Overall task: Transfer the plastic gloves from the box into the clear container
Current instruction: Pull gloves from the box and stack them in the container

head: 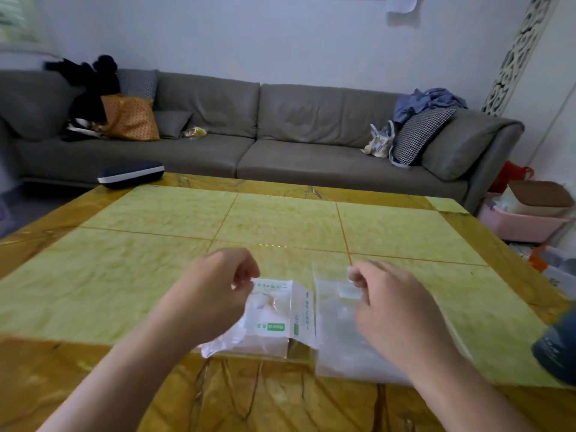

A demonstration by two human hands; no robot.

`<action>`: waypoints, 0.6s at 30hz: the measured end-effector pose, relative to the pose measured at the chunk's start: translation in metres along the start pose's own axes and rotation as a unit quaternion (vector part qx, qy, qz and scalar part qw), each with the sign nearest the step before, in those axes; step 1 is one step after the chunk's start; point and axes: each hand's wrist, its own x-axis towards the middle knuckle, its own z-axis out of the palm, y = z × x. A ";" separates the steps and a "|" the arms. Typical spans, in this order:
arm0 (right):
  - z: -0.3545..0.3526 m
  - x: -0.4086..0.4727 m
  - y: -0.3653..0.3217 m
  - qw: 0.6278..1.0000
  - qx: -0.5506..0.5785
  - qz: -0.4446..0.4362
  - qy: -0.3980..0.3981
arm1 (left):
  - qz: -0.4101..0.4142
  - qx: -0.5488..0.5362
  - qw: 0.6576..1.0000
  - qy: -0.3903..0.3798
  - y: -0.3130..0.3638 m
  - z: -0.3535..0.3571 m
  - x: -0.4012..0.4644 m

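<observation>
A white glove box with green print lies near the front edge of the table. To its right sits the clear container, a see-through plastic piece that is blurred. My left hand hovers over the box's left end with its fingers curled, pinching a thin clear plastic glove that trails down to the left. My right hand is above the clear container, and its thumb and fingers pinch the container's top edge.
The yellow-green tiled table has a brown marbled border. A dark object sits at the right edge. Behind stands a grey sofa with cushions, bags and clothes. A dark case lies at the far left corner. Pink bins stand on the right.
</observation>
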 end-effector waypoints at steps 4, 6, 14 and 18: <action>0.014 -0.006 -0.050 0.969 0.050 -0.230 -0.068 | -0.072 0.018 0.997 -0.036 -0.049 -0.007 -0.007; 0.032 -0.008 -0.074 0.952 0.041 -0.289 -0.096 | -0.077 0.005 0.996 -0.051 -0.059 -0.004 -0.008; 0.100 0.011 -0.095 0.967 0.113 -0.227 0.035 | -0.084 -0.064 0.994 -0.040 -0.076 0.001 -0.004; 0.084 0.020 -0.097 0.941 0.325 -0.077 0.052 | -0.092 -0.079 0.989 -0.090 -0.083 0.005 -0.003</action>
